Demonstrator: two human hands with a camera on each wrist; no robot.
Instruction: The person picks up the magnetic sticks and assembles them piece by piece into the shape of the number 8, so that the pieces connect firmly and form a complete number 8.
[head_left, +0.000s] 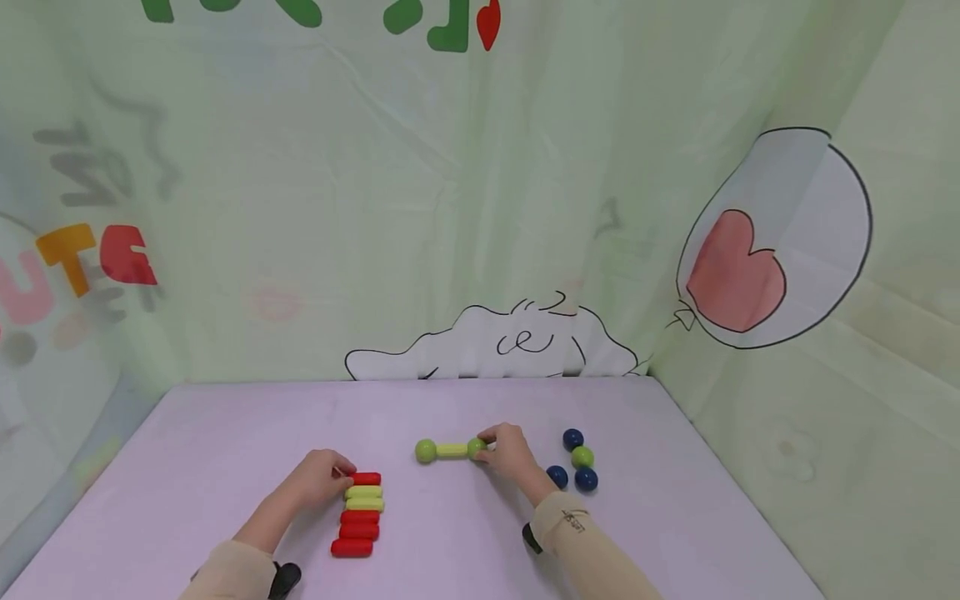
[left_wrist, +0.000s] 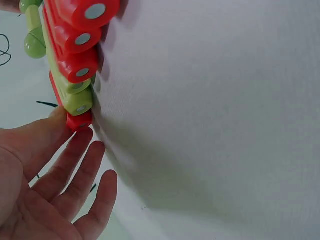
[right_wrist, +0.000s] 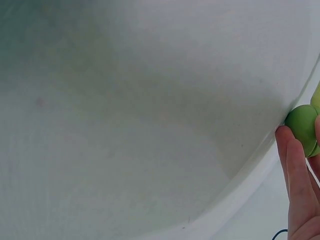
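Note:
My left hand point(head_left: 320, 477) pinches the left end of a red magnetic rod point(head_left: 366, 478), the farthest in a column of rods. Its thumb and index finger meet at that end in the left wrist view, the other fingers spread apart. Two yellow-green rods point(head_left: 364, 498) and several more red rods point(head_left: 359, 532) lie nearer in the column, silver discs showing on their ends. My right hand point(head_left: 512, 454) grips the green ball point(right_wrist: 302, 125) at the right end of a yellow-green rod point(head_left: 452, 451). Another green ball point(head_left: 425, 451) joins that rod's left end.
Right of my right forearm lie a loose green ball point(head_left: 582, 457) and three dark blue balls point(head_left: 587, 479), one partly behind the wrist. The pale lilac table point(head_left: 450, 567) ends at a printed curtain point(head_left: 300, 208) at the back and sides.

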